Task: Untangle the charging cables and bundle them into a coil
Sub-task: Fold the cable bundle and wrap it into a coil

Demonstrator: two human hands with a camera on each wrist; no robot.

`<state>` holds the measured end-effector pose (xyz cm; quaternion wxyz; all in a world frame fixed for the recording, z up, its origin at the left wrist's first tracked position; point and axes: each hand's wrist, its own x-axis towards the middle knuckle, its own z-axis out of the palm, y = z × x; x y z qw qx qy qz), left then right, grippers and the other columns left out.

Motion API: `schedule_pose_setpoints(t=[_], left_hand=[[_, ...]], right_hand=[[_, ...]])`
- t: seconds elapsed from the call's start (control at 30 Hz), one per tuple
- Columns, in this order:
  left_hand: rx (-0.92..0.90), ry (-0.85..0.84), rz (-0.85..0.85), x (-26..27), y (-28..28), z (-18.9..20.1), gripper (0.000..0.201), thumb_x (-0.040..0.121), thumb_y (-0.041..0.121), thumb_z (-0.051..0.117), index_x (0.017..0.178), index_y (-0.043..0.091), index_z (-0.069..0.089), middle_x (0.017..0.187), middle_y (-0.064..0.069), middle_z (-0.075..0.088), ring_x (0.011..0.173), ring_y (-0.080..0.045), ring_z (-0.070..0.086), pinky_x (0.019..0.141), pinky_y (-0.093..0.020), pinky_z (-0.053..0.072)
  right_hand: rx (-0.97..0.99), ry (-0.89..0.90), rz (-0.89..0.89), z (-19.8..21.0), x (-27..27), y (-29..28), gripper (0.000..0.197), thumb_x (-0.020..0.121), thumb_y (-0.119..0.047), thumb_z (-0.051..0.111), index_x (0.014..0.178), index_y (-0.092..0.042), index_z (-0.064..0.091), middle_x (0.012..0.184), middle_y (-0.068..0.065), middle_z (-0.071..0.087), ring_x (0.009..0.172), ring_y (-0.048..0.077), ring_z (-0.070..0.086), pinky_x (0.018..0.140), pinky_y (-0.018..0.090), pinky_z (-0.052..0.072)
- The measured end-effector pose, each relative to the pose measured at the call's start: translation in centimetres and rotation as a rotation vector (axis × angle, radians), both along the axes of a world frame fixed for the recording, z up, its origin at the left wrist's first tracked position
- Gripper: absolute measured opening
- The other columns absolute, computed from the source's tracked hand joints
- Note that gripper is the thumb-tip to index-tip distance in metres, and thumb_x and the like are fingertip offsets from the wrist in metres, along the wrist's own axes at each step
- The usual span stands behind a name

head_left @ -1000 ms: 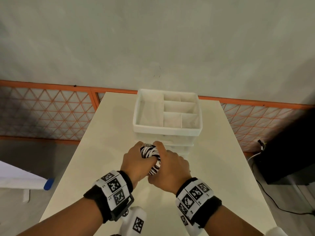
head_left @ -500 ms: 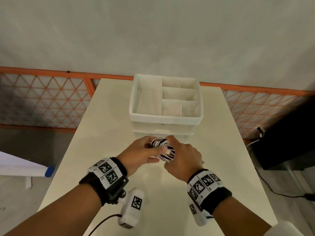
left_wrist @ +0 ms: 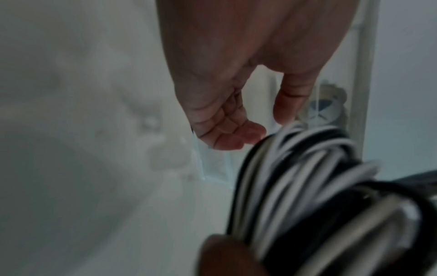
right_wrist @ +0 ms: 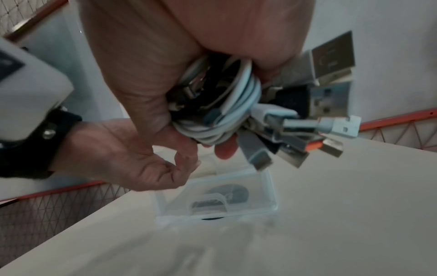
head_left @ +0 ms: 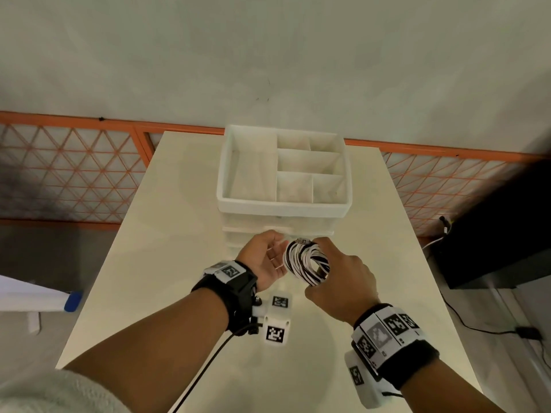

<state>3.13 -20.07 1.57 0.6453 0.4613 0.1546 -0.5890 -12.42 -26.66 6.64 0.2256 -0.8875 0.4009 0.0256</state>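
A coil of black and white charging cables (head_left: 307, 263) is held up above the table, in front of the drawer unit. My right hand (head_left: 338, 265) grips it, fingers and thumb wrapped round the bundle. In the right wrist view the coil (right_wrist: 224, 106) fills that hand (right_wrist: 170, 104), and several USB plugs (right_wrist: 331, 97) stick out to the right. My left hand (head_left: 274, 251) is just left of the coil, palm turned toward it, fingers loosely curled and holding nothing. The left wrist view shows those fingers (left_wrist: 231, 136) beside the coil (left_wrist: 302, 186).
A white divided organizer tray (head_left: 283, 208) sits on a clear drawer unit (head_left: 277, 231) at the back of the cream table (head_left: 167, 263). A clear drawer (right_wrist: 220, 199) holds a dark round item. Orange mesh fencing (head_left: 74, 174) lines the wall. Black equipment (head_left: 501, 239) stands right.
Both hands were holding the coil earlier. My left hand has let go and opened to the left, while my right hand keeps the coil and has turned it.
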Motion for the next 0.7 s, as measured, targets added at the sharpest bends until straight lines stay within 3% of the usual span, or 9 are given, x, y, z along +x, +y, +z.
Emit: schedule_pose_setpoints(t=[0.13,0.23,0.33,0.4,0.47,0.53,0.6,0.63,0.7], left_hand=[[0.065,-0.02,-0.131,-2.3,3.4,-0.1,0.005,0.087,0.013,0.062,0.09,0.011,0.059,0.079,-0.007,0.062,0.066,-0.02,0.057,0.066,-0.033,0.046],[0.075,-0.074,-0.344,-3.6,6.5,0.6,0.013,0.084,0.016,0.07,0.093,0.013,0.061,0.083,-0.007,0.068,0.069,-0.019,0.062,0.063,-0.031,0.049],[0.116,-0.487,-0.653,-2.8,7.9,2.9,0.017,0.086,0.02,0.072,0.098,0.01,0.065,0.082,-0.003,0.07,0.071,-0.016,0.067,0.056,-0.025,0.05],[0.11,-0.92,-0.667,-1.8,7.9,4.3,0.009,0.086,0.019,0.071,0.093,0.014,0.068,0.078,0.002,0.069,0.07,-0.012,0.067,0.053,-0.022,0.049],[0.166,-1.391,-0.63,-0.4,7.7,4.6,0.008,0.085,0.02,0.069,0.093,0.021,0.068,0.08,0.008,0.067,0.076,-0.013,0.066,0.065,-0.023,0.052],[0.28,-1.756,-0.84,0.6,7.7,4.0,0.028,0.086,0.026,0.065,0.114,0.024,0.065,0.104,0.006,0.068,0.1,-0.019,0.064,0.095,-0.032,0.047],[0.445,-1.889,-1.162,0.6,8.2,2.6,0.043,0.089,0.028,0.058,0.132,0.022,0.056,0.125,0.001,0.063,0.118,-0.021,0.058,0.116,-0.039,0.024],[0.487,-1.932,-1.234,0.3,8.5,2.1,0.043,0.09,0.025,0.054,0.133,0.023,0.055,0.126,0.001,0.062,0.119,-0.02,0.058,0.12,-0.04,0.013],[0.522,-2.016,-1.226,-0.7,9.1,1.7,0.043,0.088,0.013,0.046,0.129,0.023,0.056,0.114,0.002,0.065,0.112,-0.019,0.061,0.121,-0.039,0.004]], right_hand=[[0.009,-0.023,0.003,0.4,-0.3,0.1,0.074,0.063,-0.027,0.069,0.127,-0.043,0.035,0.085,-0.009,0.067,0.078,0.026,0.063,0.07,0.035,0.055],[0.009,-0.025,0.032,0.8,-0.3,0.0,0.075,0.061,-0.028,0.069,0.126,-0.044,0.035,0.086,-0.009,0.068,0.079,0.026,0.065,0.072,0.039,0.059],[0.0,-0.004,0.069,1.4,0.2,0.0,0.073,0.061,-0.029,0.069,0.124,-0.044,0.035,0.088,-0.009,0.069,0.08,0.026,0.065,0.074,0.04,0.059],[-0.007,0.001,0.1,1.8,0.8,0.1,0.072,0.061,-0.029,0.07,0.123,-0.044,0.034,0.089,-0.009,0.069,0.081,0.026,0.065,0.074,0.039,0.058],[-0.012,0.009,0.142,2.2,1.6,0.1,0.074,0.061,-0.03,0.07,0.123,-0.044,0.033,0.091,-0.008,0.069,0.081,0.026,0.064,0.074,0.039,0.058],[-0.009,0.035,0.185,2.5,2.5,0.2,0.077,0.06,-0.03,0.07,0.125,-0.045,0.033,0.093,-0.007,0.068,0.08,0.026,0.064,0.074,0.038,0.058],[-0.015,0.074,0.227,2.8,3.4,0.2,0.078,0.061,-0.028,0.07,0.126,-0.045,0.031,0.093,-0.005,0.067,0.078,0.026,0.064,0.072,0.037,0.058],[-0.022,0.086,0.246,2.8,3.8,0.2,0.079,0.061,-0.027,0.07,0.126,-0.044,0.03,0.093,-0.003,0.067,0.077,0.026,0.064,0.072,0.038,0.058],[-0.023,0.109,0.277,2.8,4.4,0.1,0.08,0.061,-0.027,0.072,0.126,-0.041,0.029,0.094,-0.002,0.067,0.077,0.026,0.065,0.072,0.039,0.059]])
